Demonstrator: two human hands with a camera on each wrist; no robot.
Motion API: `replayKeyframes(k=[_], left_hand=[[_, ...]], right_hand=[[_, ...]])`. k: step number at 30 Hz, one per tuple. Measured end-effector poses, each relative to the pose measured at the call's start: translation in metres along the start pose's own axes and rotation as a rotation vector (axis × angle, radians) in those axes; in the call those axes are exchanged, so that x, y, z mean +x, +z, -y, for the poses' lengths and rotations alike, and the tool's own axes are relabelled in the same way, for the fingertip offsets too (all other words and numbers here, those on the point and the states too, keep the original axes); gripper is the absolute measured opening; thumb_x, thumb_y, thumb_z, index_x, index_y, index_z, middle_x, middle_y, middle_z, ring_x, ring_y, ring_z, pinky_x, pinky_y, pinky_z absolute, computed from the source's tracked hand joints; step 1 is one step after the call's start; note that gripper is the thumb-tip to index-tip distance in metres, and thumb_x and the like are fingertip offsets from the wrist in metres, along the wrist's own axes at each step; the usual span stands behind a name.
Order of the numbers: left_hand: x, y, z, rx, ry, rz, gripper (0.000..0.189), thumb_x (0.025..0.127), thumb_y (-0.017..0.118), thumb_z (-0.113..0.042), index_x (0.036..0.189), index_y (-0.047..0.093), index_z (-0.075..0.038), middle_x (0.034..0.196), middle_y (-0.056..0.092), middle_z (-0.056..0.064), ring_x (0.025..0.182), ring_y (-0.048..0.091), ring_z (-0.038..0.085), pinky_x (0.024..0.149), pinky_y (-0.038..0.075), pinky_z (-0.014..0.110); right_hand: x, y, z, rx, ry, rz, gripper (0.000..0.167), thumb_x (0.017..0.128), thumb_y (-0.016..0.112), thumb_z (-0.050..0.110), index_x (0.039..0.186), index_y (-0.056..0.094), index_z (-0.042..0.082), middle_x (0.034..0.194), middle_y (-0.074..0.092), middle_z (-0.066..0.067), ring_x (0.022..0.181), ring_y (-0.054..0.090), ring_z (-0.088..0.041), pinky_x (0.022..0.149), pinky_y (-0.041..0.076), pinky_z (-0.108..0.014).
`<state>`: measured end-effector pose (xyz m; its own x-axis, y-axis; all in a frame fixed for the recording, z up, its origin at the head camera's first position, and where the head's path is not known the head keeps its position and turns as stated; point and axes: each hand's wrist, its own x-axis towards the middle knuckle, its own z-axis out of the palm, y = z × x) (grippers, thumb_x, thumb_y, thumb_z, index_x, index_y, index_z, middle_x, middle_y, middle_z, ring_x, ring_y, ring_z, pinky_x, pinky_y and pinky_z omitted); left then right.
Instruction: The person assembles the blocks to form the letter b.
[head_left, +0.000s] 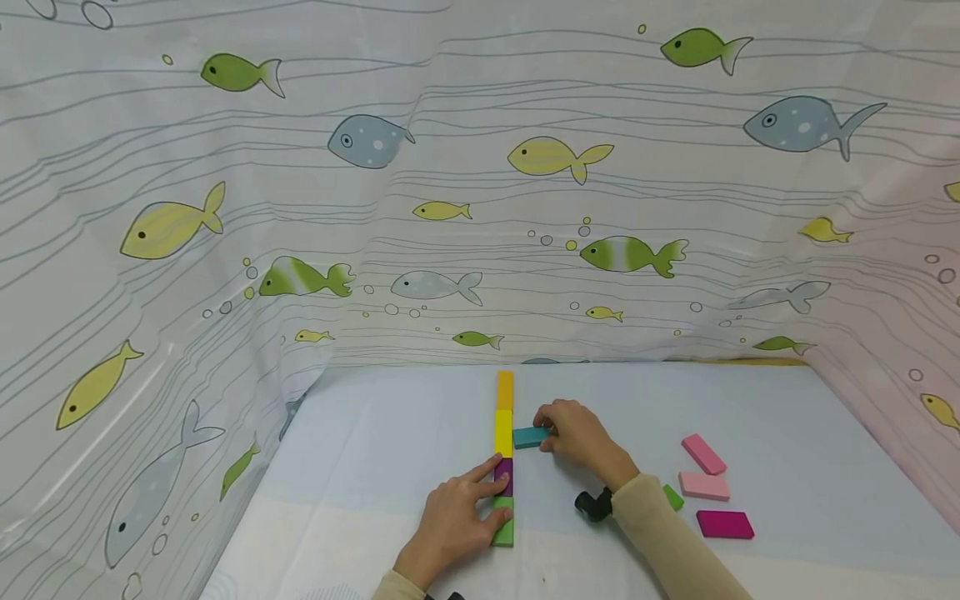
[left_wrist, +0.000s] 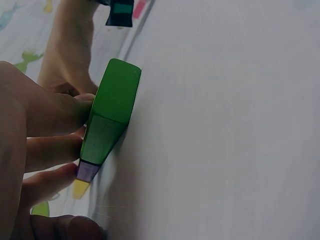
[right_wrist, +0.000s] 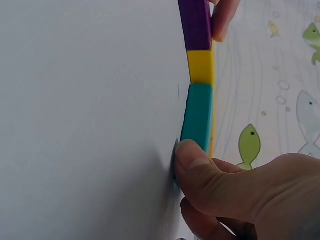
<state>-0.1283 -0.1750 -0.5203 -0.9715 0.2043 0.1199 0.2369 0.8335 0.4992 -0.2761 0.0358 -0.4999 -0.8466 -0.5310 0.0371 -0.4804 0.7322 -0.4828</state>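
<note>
A column of flat blocks runs away from me on the table: a green block [head_left: 503, 533] nearest, then a purple block [head_left: 506, 468], a yellow block [head_left: 503, 433] and an orange block [head_left: 506, 390]. My left hand [head_left: 453, 521] rests on the column from the left, thumb on the green block and fingertips on the purple one. On the right, my right hand [head_left: 579, 433] pinches a teal block [head_left: 528, 437] between thumb and fingers. That block lies crosswise, its left end at the yellow block's side; in the right wrist view its far end [right_wrist: 198, 115] meets the yellow.
To the right lie a pink block [head_left: 703, 454], a light pink block [head_left: 705, 486] and a magenta block [head_left: 725, 524]. Another green block [head_left: 672, 497] is partly hidden by the right sleeve [head_left: 667, 533]. A fish-print curtain [head_left: 480, 242] stands behind the white table [head_left: 360, 442].
</note>
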Motion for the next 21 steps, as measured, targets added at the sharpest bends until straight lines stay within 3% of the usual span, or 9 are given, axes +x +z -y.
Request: replayKeyframes(k=[9, 16, 21], left_hand=[[0.0002, -0.0009, -0.0014, 0.014, -0.003, 0.003, 0.046, 0.092, 0.077, -0.041, 0.132, 0.076, -0.019, 0.153, 0.063, -0.002, 0.125, 0.071, 0.031, 0.076, 0.060, 0.029], [-0.0003, -0.0016, -0.0025, 0.020, -0.020, 0.018, 0.046, 0.092, 0.076, -0.042, 0.133, 0.076, -0.020, 0.155, 0.061, -0.003, 0.129, 0.069, 0.030, 0.086, 0.063, 0.043], [-0.0002, -0.0019, -0.0028, 0.017, -0.021, 0.021, 0.047, 0.092, 0.076, -0.042, 0.133, 0.076, -0.021, 0.155, 0.061, -0.004, 0.130, 0.069, 0.029, 0.087, 0.063, 0.046]], right_hand=[[-0.0011, -0.0001, -0.0015, 0.011, -0.010, 0.008, 0.026, 0.082, 0.091, 0.010, 0.105, 0.079, 0.015, 0.093, 0.070, 0.001, 0.087, 0.063, -0.016, 0.089, 0.062, -0.040], [-0.0009, 0.0005, -0.0032, 0.003, -0.013, 0.027, 0.027, 0.084, 0.090, 0.012, 0.108, 0.078, 0.016, 0.093, 0.068, 0.002, 0.087, 0.063, -0.015, 0.090, 0.062, -0.040], [-0.0026, 0.0005, -0.0030, -0.007, -0.022, 0.014, 0.027, 0.084, 0.090, 0.012, 0.108, 0.077, 0.016, 0.094, 0.067, 0.003, 0.087, 0.061, -0.015, 0.090, 0.061, -0.040]])
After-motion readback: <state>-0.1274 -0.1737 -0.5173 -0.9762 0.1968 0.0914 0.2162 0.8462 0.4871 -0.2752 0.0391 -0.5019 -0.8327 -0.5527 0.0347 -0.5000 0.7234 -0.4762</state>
